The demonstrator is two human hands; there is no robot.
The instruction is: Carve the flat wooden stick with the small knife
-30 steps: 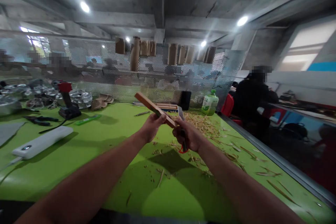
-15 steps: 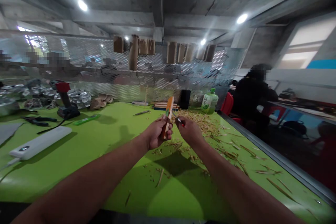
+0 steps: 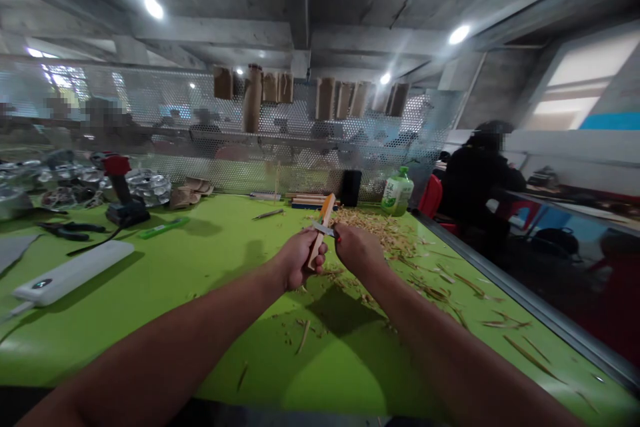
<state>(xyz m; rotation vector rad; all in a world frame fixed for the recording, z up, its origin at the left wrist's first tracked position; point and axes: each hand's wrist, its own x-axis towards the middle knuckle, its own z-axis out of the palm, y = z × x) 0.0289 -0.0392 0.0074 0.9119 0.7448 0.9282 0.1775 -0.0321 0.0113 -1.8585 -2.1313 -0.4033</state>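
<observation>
My left hand (image 3: 301,257) is closed around the lower part of a flat strip of bamboo or wood (image 3: 316,248), which tilts up and away from me; its far end shows an orange face. In my right hand (image 3: 359,248) is a small knife (image 3: 325,229) with a bit of red at the handle, most of which my fingers hide. The knife's blade lies across the strip, just above my left fingers. Both hands are over the green table (image 3: 200,320), above a scatter of pale shavings (image 3: 385,230).
To the left are a power drill (image 3: 120,190), black pliers (image 3: 70,229), a green cutter (image 3: 163,227) and a white power strip (image 3: 75,270). A green bottle (image 3: 398,192) and a dark phone-like slab (image 3: 351,187) stand at the back. A person (image 3: 483,177) sits at right.
The knife has come across the strip, where before its blade was beside it on the right. The strip has turned, showing more of its pale edge.
</observation>
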